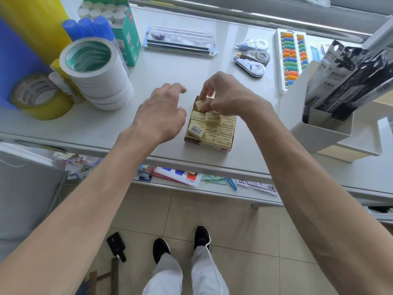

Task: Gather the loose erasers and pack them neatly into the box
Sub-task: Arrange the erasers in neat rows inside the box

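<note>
Your right grip [231, 96] is clamped on one pale yellow eraser [201, 103]. The thumb and curled fingertips pinch it from above, and it sits tilted at the far left corner of the box [209, 145]. Whether its lower edge already rests on the erasers beneath cannot be told, because your fingers hide it. Your left grip [160, 116] is apart and holds nothing. Its fingers are relaxed and loosely curved, and it hovers just left of the box, close to the box wall but not touching it. The box stands on the desk [106, 124] close to the near edge. It is open on top and filled with packed erasers [223, 130] lying in rows. One barcode eraser [196, 129] lies askew on the others at the box's near left corner, label up. Toward the left edge of the desk stands a stack of white tape rolls [95, 71], with a yellow tape roll [40, 99] beside it. Beyond the box, toward the far edge, lie three correction tapes [253, 60], and right of them a bead abacus [291, 60].
</note>
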The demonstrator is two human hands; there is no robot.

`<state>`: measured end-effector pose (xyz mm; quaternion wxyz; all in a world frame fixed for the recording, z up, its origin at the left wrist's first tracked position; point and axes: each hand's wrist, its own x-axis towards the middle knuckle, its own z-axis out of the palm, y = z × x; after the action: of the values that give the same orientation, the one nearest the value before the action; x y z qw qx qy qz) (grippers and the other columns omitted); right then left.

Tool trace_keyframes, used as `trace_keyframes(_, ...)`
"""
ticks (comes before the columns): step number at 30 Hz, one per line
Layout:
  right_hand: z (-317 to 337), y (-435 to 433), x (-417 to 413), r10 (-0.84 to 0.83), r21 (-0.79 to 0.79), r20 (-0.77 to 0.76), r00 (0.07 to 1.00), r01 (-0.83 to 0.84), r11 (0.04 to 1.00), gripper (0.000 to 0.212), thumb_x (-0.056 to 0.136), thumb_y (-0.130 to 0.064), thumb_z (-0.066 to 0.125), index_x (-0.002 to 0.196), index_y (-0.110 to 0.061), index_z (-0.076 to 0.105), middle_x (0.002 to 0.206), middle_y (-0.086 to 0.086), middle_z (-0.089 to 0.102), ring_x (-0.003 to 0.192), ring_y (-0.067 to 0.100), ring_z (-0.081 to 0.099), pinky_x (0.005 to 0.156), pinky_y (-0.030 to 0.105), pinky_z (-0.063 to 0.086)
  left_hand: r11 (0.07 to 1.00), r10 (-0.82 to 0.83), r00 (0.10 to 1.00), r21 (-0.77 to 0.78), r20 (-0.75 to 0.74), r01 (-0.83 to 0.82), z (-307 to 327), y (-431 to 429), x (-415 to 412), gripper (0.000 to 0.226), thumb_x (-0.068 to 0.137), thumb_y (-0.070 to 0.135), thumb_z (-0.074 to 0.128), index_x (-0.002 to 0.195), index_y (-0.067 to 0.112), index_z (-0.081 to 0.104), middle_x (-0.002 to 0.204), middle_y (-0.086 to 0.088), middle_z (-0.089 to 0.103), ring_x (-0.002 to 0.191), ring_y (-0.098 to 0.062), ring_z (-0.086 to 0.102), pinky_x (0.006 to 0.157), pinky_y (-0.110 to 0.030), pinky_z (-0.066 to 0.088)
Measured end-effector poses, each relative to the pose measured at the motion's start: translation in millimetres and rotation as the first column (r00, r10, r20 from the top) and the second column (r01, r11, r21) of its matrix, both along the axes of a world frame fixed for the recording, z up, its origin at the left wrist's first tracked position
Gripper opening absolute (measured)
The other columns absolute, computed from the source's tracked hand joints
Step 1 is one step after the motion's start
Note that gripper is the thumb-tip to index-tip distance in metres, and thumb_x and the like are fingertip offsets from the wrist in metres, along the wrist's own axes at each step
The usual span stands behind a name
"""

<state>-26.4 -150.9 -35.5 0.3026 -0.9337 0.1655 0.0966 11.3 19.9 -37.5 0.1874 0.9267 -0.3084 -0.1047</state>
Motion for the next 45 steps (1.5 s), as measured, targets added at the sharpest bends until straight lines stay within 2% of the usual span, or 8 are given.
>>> trace_keyframes(8,-8.8,-3.6,-8.6,-0.114,0.048,0.172,0.978,0.108,0.993,0.019,0.089,-0.031,0.074,0.095,-0.013,0.074,0.083,-0.004,0.065,0.069,0.002,0.054,0.056,0.019,0.038,1.0,-0.015,1.0,0.008,0.006,0.015,1.7,-0.9,3.8,0.046,0.094,0.019,0.045,0.14,0.023,0.039,0.142,0.002,0.043,0.129,-0.019,0.039,0.094,-0.04,0.037)
trace_keyframes(14,-13.0,1.7,-13.5,-0.105,0.071,0.161,0.981,0.095,0.993,0.019,0.077,-0.03,0.084,0.083,-0.013,0.079,0.069,-0.005,0.067,0.06,0.004,0.058,0.052,0.018,0.044,1.0,-0.022,1.0,0.004,0.0,0.022,1.7,-3.6,8.8,0.046,0.093,0.02,0.046,0.139,0.023,0.04,0.142,0.002,0.043,0.129,-0.019,0.039,0.097,-0.04,0.036)
trace_keyframes(19,-4.2,-0.1,-9.3,-0.057,0.045,0.049,0.997,0.055,0.997,0.017,0.079,-0.03,0.083,0.085,-0.015,0.08,0.072,-0.002,0.069,0.064,0.009,0.062,0.055,0.023,0.047,1.0,-0.016,1.0,-0.013,0.015,0.016,5.6,-6.2,11.2,0.046,0.093,0.019,0.047,0.138,0.023,0.041,0.141,0.001,0.044,0.129,-0.019,0.04,0.097,-0.04,0.037)
trace_keyframes(23,9.9,-4.4,-12.3,-0.06,0.061,0.05,0.997,0.057,0.997,0.026,0.095,-0.037,0.065,0.09,-0.015,0.078,0.083,0.001,0.072,0.07,0.008,0.059,0.058,0.024,0.043,1.0,-0.019,1.0,-0.008,0.0,0.019,2.8,-6.1,6.2,0.046,0.094,0.02,0.047,0.139,0.023,0.04,0.142,0.001,0.043,0.129,-0.019,0.039,0.097,-0.041,0.036)
trace_keyframes(29,18.1,-9.7,-34.1,0.104,0.03,-0.199,0.974,-0.101,0.994,0.028,0.071,-0.023,0.09,0.095,-0.02,0.076,0.085,-0.006,0.071,0.08,0.013,0.066,0.069,0.028,0.052,1.0,-0.02,1.0,-0.012,-0.016,0.02,-2.9,-4.6,2.4,0.047,0.094,0.019,0.046,0.14,0.023,0.039,0.143,0.001,0.042,0.13,-0.019,0.04,0.098,-0.041,0.037)
trace_keyframes(33,13.1,-9.7,-34.2,-0.022,0.031,0.029,0.999,0.021,0.999,0.026,0.073,-0.017,0.087,0.097,-0.013,0.078,0.087,0.0,0.073,0.08,0.013,0.068,0.066,0.021,0.055,1.0,-0.014,1.0,-0.024,-0.021,0.013,-2.4,-4.3,0.7,0.046,0.094,0.02,0.046,0.14,0.024,0.039,0.143,0.002,0.042,0.129,-0.019,0.041,0.097,-0.041,0.038)
trace_keyframes(36,7.6,-8.0,-25.0,-0.179,0.051,0.277,0.944,0.171,0.984,0.024,0.07,-0.014,0.089,0.09,-0.008,0.078,0.081,0.003,0.073,0.076,0.013,0.069,0.067,0.024,0.059,0.998,-0.012,1.0,-0.056,-0.004,0.012,-0.9,-3.0,-0.5,0.045,0.093,0.02,0.047,0.138,0.025,0.041,0.141,0.002,0.044,0.126,-0.019,0.044,0.096,-0.042,0.039)
trace_keyframes(45,-11.3,-2.0,-7.6,-0.254,0.129,0.178,0.951,0.233,0.964,0.018,0.068,-0.012,0.089,0.083,-0.011,0.08,0.081,0.006,0.074,0.072,0.014,0.071,0.065,0.023,0.058,0.998,-0.004,1.0,-0.06,0.009,0.004,0.5,-0.8,1.2,0.045,0.093,0.02,0.048,0.138,0.025,0.042,0.141,0.003,0.045,0.126,-0.019,0.045,0.095,-0.043,0.039)
